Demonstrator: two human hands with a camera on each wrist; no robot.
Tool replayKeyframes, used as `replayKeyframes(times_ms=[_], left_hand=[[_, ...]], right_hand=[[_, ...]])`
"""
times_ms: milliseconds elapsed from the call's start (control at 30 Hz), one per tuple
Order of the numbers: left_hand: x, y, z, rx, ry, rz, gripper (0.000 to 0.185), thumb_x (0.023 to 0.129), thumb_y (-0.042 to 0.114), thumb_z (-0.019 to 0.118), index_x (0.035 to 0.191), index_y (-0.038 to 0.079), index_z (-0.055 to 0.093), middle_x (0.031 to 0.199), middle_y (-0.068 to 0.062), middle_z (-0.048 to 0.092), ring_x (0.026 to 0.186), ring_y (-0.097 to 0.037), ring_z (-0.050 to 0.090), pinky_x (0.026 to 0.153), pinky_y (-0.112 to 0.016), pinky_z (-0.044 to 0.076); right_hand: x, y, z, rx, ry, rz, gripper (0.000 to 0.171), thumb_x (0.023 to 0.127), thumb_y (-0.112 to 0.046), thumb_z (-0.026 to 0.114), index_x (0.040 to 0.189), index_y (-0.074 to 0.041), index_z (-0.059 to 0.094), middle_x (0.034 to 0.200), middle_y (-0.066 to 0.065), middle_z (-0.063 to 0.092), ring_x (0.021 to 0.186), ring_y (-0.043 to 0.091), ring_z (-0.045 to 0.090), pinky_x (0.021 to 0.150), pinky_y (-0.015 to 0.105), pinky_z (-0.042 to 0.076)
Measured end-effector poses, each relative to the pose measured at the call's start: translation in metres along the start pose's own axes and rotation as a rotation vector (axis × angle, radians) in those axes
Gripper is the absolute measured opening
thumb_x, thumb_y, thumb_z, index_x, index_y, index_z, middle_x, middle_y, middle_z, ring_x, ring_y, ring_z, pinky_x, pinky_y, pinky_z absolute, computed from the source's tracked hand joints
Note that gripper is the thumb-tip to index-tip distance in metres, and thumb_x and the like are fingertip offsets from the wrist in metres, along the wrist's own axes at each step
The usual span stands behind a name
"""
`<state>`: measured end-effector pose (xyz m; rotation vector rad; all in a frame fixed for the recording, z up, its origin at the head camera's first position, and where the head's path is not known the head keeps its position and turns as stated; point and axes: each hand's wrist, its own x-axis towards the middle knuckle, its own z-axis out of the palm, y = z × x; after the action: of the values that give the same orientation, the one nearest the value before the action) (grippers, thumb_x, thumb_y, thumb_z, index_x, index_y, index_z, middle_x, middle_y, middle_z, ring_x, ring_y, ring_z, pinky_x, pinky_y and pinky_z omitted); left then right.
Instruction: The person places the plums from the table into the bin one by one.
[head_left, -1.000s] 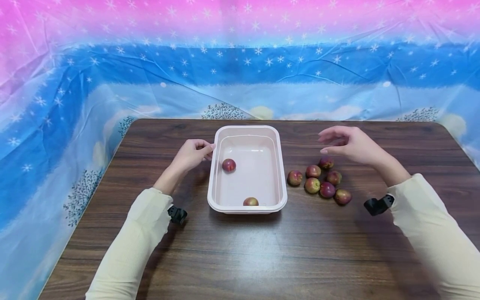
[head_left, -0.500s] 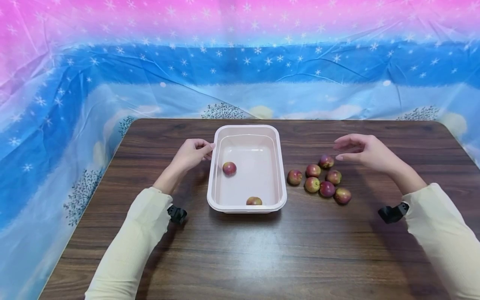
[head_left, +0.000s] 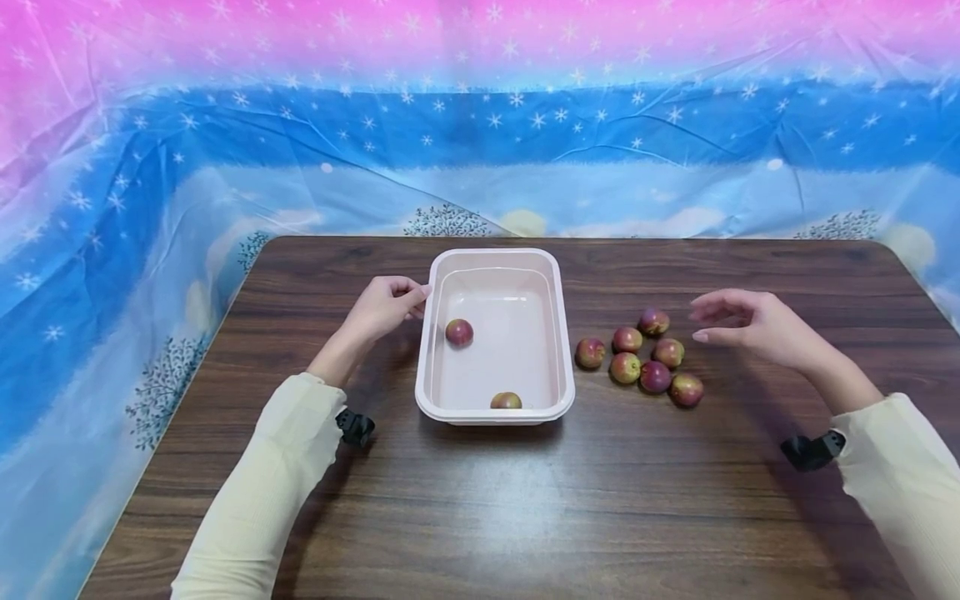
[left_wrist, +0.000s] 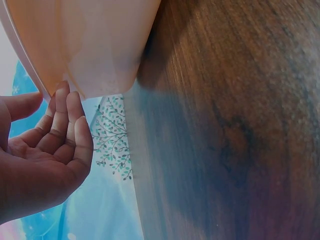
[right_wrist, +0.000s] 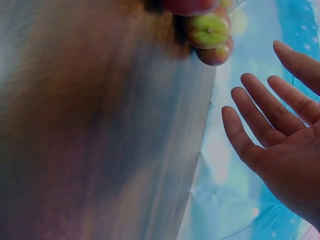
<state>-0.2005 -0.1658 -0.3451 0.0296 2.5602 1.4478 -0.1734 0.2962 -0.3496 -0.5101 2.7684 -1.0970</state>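
Dark wood table (head_left: 525,500), starry blue-pink plastic sheet (head_left: 150,167) hung behind and to the sides. Near edge of table bare wood, only the two cream sleeves crossing it.

Change: over the last sec the right hand (head_left: 750,327) drifts right and toward the near side, from above the far end of the fruit cluster (head_left: 641,358) to a spot just beside it, off to the right. Holds nothing; fingers straight-ish and loosely spread, palm showing in wrist view (right_wrist: 280,145). Reads as a release done and hand coming back for another fruit.

Left hand (head_left: 386,307) unchanged, fingers curled at left rim of pink tub (head_left: 562,333), fingertips (left_wrist: 62,97) touching under the rim, steadying it.

Fruit in tub: one near front wall (head_left: 506,401), which rocks a little frame to frame; one mid-left (head_left: 459,332), apart from the first.

Cluster right of tub: six red-green fruit, mostly touching, nearest (head_left: 686,389), farthest (head_left: 653,322). Six left on table vs two in.

Obstacles: none between hand and cluster; tub's right wall is the only thing to clear. Round fruit may roll if nudged.
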Motion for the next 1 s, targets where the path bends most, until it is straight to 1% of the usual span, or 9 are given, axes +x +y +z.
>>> replayKeyframes(times_ms=[133,233,400,600,767,867,1000], left_hand=[[0.000,0.000,0.000,0.001,-0.001,0.004,0.031,0.095,0.022,0.049,0.098,-0.007,0.060,0.093,-0.024,0.061,0.089,-0.033,0.059,0.082,-0.043,0.047],[0.000,0.000,0.000,-0.002,-0.002,0.000,0.031,0.095,0.022,0.049,0.097,-0.007,0.060,0.093,-0.024,0.061,0.089,-0.034,0.058,0.083,-0.043,0.047],[0.000,0.001,0.000,-0.001,-0.004,-0.004,0.031,0.095,0.023,0.049,0.098,-0.007,0.060,0.095,-0.026,0.060,0.090,-0.034,0.058,0.083,-0.044,0.047],[-0.001,0.001,0.000,0.003,-0.008,-0.005,0.031,0.095,0.023,0.049,0.099,-0.006,0.059,0.096,-0.025,0.060,0.091,-0.034,0.058,0.083,-0.044,0.046],[-0.001,0.001,0.000,-0.003,-0.013,-0.008,0.032,0.095,0.024,0.049,0.100,-0.006,0.059,0.098,-0.027,0.060,0.091,-0.035,0.057,0.083,-0.043,0.046],[-0.001,0.001,0.000,-0.005,-0.009,-0.003,0.031,0.095,0.023,0.049,0.099,-0.006,0.059,0.095,-0.026,0.060,0.090,-0.035,0.058,0.082,-0.043,0.047],[-0.001,0.001,0.000,-0.006,-0.002,0.001,0.031,0.095,0.023,0.050,0.098,-0.006,0.060,0.089,-0.021,0.062,0.089,-0.036,0.058,0.082,-0.043,0.047]], right_hand=[[-0.011,0.005,0.002,-0.002,-0.020,-0.024,0.041,0.083,-0.016,0.068,0.119,-0.002,0.055,0.106,0.014,0.061,0.087,0.004,0.059,0.067,0.018,0.047],[-0.020,0.007,0.004,0.010,-0.022,-0.025,0.041,0.083,-0.016,0.068,0.119,-0.002,0.055,0.106,0.014,0.062,0.087,0.006,0.059,0.067,0.019,0.047],[-0.032,0.011,0.009,0.044,-0.041,-0.052,0.039,0.084,-0.014,0.067,0.117,0.001,0.055,0.104,0.018,0.061,0.088,0.010,0.060,0.067,0.021,0.050],[-0.038,0.017,0.021,0.107,-0.045,-0.064,0.038,0.081,-0.009,0.069,0.115,0.003,0.056,0.101,0.016,0.062,0.086,0.008,0.061,0.064,0.022,0.051],[-0.041,0.020,0.025,0.133,-0.051,-0.077,0.038,0.080,-0.006,0.070,0.114,0.003,0.056,0.101,0.014,0.062,0.087,0.007,0.061,0.064,0.022,0.051],[-0.042,0.019,0.028,0.143,-0.057,-0.082,0.038,0.079,-0.006,0.070,0.114,0.003,0.057,0.100,0.014,0.063,0.086,0.009,0.061,0.063,0.022,0.051],[-0.043,0.018,0.030,0.137,-0.062,-0.080,0.037,0.079,-0.007,0.070,0.113,0.002,0.057,0.100,0.013,0.063,0.085,0.011,0.061,0.063,0.022,0.051]])
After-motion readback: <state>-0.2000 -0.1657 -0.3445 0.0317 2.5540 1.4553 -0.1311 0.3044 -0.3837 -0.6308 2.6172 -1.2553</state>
